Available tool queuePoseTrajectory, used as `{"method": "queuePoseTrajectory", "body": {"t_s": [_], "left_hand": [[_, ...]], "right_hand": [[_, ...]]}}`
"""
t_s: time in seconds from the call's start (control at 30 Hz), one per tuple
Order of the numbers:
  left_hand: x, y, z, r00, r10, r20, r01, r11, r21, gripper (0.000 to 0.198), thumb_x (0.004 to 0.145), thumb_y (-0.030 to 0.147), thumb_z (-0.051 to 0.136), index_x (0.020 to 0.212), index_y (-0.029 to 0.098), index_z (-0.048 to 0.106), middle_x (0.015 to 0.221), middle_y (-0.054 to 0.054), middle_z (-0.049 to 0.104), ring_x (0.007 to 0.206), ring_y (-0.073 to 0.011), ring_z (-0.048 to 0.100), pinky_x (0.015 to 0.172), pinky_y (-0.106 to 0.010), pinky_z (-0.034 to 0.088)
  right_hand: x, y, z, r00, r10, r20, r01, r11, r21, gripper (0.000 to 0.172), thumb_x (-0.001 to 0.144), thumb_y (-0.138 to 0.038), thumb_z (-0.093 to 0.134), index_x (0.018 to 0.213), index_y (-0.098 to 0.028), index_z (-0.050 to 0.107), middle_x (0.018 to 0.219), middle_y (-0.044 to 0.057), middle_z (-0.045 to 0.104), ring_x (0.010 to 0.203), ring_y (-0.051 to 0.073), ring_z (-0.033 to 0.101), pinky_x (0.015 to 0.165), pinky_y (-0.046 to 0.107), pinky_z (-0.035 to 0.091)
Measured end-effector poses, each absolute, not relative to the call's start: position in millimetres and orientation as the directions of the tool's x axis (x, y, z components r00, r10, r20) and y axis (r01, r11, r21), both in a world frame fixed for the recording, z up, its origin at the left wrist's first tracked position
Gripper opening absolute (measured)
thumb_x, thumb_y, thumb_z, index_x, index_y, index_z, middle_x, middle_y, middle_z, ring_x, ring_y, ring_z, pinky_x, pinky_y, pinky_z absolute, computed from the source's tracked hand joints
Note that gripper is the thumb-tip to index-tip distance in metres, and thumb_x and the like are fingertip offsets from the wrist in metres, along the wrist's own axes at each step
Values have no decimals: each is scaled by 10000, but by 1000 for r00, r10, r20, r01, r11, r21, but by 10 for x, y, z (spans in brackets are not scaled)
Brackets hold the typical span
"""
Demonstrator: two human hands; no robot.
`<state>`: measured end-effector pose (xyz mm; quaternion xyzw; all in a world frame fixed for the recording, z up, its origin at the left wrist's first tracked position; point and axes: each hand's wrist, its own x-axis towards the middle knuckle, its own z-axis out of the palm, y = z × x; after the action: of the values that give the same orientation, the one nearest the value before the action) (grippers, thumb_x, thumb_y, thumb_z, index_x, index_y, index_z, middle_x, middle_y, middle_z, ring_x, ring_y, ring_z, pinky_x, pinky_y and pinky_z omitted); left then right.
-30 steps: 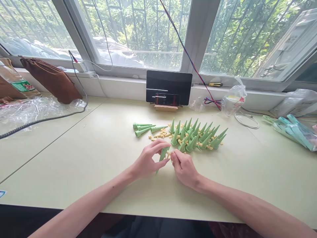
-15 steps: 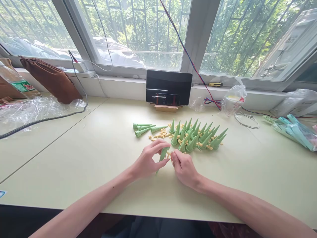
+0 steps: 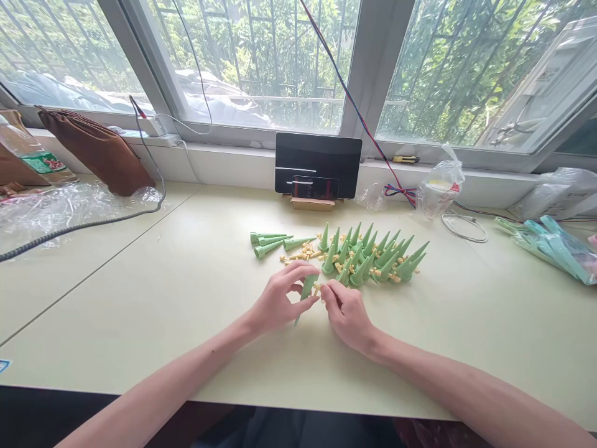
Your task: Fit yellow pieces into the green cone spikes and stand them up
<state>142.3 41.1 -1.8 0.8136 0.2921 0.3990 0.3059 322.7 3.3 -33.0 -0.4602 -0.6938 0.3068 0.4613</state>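
My left hand (image 3: 280, 295) has its fingers closed round a green plant watering spike (image 3: 306, 289), whose tip points down toward me. Close beside it, my right hand (image 3: 345, 308) pinches a small yellow valve (image 3: 317, 289) against the spike's side; how far it sits in the spike I cannot tell. Beyond my hands stands a cluster of green spikes (image 3: 361, 270) with yellow valves on them, tips up. To its left several bare green spikes (image 3: 270, 247) lie on their sides, next to a small pile of loose yellow valves (image 3: 306, 251).
At the back of the pale table (image 3: 186, 311) a black tablet (image 3: 318, 158) stands with a phone (image 3: 315, 186) before it. A bagged cup (image 3: 439, 193) and a coiled white cable (image 3: 464, 227) lie back right. A brown pouch (image 3: 100, 149) and clear plastic wrap (image 3: 74, 208) are at left.
The spike has tilted slightly in my left hand, and my right hand has shifted a little to the left with the valve. The other things lie as before.
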Motion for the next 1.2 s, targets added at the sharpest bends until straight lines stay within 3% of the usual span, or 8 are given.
{"method": "queuePoseTrajectory", "body": {"t_s": [0.33,0.47,0.57,0.87,1.2], "left_hand": [[1411,460,6,400,842,362,252,-481,840,340,832,248,720,1157,203,634,1124,-74,626,779,-122,645,749,-315,636],[1409,478,-17,337,881,331,378,-448,810,309,827,281,713,1115,191,646,1070,-60,658,643,-98,593,582,-262,589],[1404,491,-63,326,897,299,445,-425,788,319,818,288,710,1113,187,645,1051,-60,663,577,-89,559,490,-237,531],[1412,525,-136,304,928,213,513,-348,785,377,795,304,727,1139,184,631,946,-32,674,597,-115,575,568,-275,543],[1462,478,-112,354,904,240,392,-376,840,275,890,302,610,1145,199,625,1124,-75,653,721,-141,640,561,-271,598]], "right_hand": [[3228,16,-330,-140,914,380,370,404,-837,380,1035,-373,378,686,-223,368,544,-74,275,473,99,243,471,256,220],[3221,-9,-313,-264,872,411,389,487,-782,375,1015,-313,429,669,-220,317,557,-67,295,482,93,253,487,250,221],[3218,-33,-297,-369,823,431,392,559,-731,321,999,-258,448,690,-212,371,564,-64,340,485,90,292,507,238,247],[3234,-37,-321,-582,653,485,412,751,-517,200,987,-193,427,864,-186,584,594,-40,462,517,106,331,518,244,248],[3225,-37,-361,-592,658,467,474,752,-458,224,988,-166,412,810,-190,546,580,-45,414,506,104,295,509,245,239]]}}
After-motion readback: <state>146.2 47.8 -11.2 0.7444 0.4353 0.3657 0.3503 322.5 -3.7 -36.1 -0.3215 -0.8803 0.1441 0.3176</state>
